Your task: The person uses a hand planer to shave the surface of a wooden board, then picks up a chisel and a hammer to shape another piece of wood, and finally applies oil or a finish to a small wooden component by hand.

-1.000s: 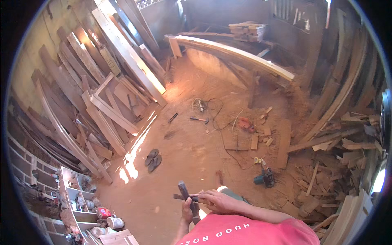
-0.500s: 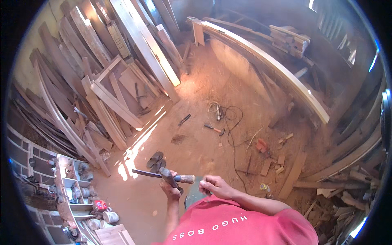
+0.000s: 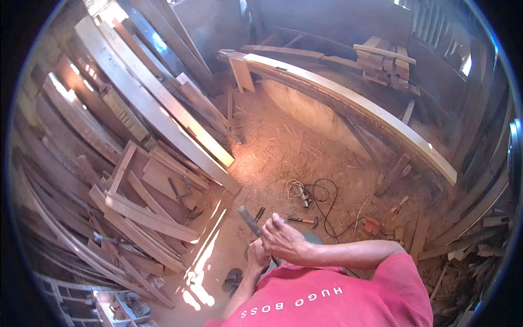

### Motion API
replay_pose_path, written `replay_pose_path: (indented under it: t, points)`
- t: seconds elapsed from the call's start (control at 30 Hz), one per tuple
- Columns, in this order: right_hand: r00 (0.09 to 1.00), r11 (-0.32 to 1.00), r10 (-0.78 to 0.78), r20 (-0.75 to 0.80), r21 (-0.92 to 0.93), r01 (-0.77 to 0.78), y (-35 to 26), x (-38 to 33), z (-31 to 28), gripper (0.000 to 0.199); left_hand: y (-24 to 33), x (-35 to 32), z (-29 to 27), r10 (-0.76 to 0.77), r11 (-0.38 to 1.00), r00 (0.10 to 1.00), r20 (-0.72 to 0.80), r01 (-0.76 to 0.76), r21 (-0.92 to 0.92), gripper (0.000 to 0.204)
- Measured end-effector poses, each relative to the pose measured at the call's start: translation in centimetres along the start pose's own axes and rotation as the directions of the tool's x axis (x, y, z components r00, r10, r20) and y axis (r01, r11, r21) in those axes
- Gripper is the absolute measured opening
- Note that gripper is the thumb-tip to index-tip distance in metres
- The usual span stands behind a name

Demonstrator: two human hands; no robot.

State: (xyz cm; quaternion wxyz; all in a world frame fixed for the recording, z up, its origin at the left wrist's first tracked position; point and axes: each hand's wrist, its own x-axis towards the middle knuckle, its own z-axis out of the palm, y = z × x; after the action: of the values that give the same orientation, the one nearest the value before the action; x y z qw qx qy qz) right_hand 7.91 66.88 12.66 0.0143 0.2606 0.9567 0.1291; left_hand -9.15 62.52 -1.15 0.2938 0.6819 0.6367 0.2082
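My two hands meet in front of my chest. My left hand (image 3: 257, 255) is closed around a grey-brown rod (image 3: 249, 220) with a blunt end, which slants up and left out of the grip. Against it, my right hand (image 3: 286, 240) is closed with its fingers bent; what it grips is hidden. The chisel with a wooden handle, seen earlier in my left hand, cannot be made out now. Beyond my hands, a hammer (image 3: 303, 220) with an orange and black handle lies on the floor, near a dark slim tool (image 3: 260, 213).
A corded tool (image 3: 299, 194) and an orange-red tool (image 3: 373, 226) lie on the dusty floor. Planks (image 3: 158, 117) lean at left. A long pale board (image 3: 359, 101) stretches across the far right. Sandals (image 3: 232, 279) lie left of me; scrap wood (image 3: 493, 248) is heaped at right.
My right hand has moved left and up to meet my left hand. The rod has swung more upright, and the chisel has dropped from sight. The view has shifted.
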Motion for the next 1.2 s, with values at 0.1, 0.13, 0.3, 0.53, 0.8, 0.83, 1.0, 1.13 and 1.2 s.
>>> replay_pose_path:
  t: [0.1,0.13,0.3,0.53,0.8,0.83,1.0,1.13,1.2]
  points:
    - [0.992,0.987,0.122,0.037,0.104,-0.126,5.6,6.7,3.5,0.029,-0.6,7.9,-3.2,-0.003,0.998,1.0,0.027,0.005,-0.055,0.059]
    - [0.994,0.988,0.099,0.034,0.116,-0.102,7.6,8.6,4.7,0.026,-0.5,10.6,-4.2,-0.006,0.996,1.0,0.003,0.006,-0.091,0.059]
    - [0.997,0.99,-0.008,-0.078,0.137,0.019,16.7,18.5,13.3,0.017,-3.7,23.8,-8.4,-0.193,0.968,0.968,0.16,0.215,-0.132,0.06]
    - [0.986,0.975,-0.1,-0.135,0.185,0.124,31.5,33.3,18.7,0.013,-13.1,43.5,-14.8,-0.056,0.806,0.994,-0.099,-0.013,-0.592,0.023]
    - [0.981,0.92,0.185,-0.057,0.362,-0.152,48.0,37.2,24.8,0.008,-20.5,65.8,-23.7,-0.486,0.683,0.803,-0.346,0.102,-0.723,0.052]
    - [0.938,0.855,0.347,-0.02,0.418,-0.307,49.8,37.1,25.3,0.007,-21.9,69.0,-24.5,-0.573,0.612,0.769,-0.282,0.174,-0.771,0.051]
    - [0.47,0.442,0.88,-0.061,0.468,-0.766,55.8,36.4,27.6,0.021,-27.1,82.5,-27.8,-0.615,0.517,0.788,-0.03,0.375,-0.77,0.027]
    - [-0.004,0.073,0.989,-0.146,0.517,-0.853,56.8,37.7,29.9,0.022,-26.9,93.3,-27.7,-0.021,0.984,0.971,-0.239,0.062,0.167,0.029]
    - [-0.224,-0.307,0.951,0.212,0.721,-0.621,57.8,39.9,31.5,0.029,-30.2,100.8,-28.6,0.042,0.965,0.996,0.082,-0.062,0.256,0.027]
